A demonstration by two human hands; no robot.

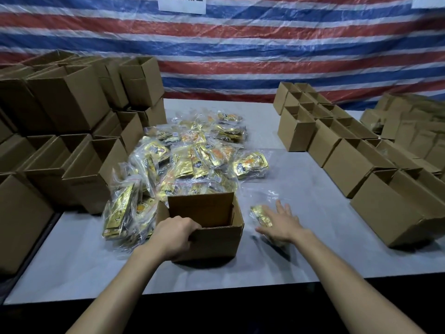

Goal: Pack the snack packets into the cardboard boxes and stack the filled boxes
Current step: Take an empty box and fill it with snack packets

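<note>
Table [313, 237]: your left hand [175, 235] clamps box [216, 239] rim; right hand [280, 224], fingers apart, over packet [261, 215]: pinch, drop in.

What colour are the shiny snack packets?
Gold, with orange bits: snack packets, head view.

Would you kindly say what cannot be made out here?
Head view:
Floor of the open box: hidden by its near wall.
The packet: partly under the right hand, print blurred.
The white sign: cut by the top edge.
Fingertips of the left hand: inside the box.
</note>
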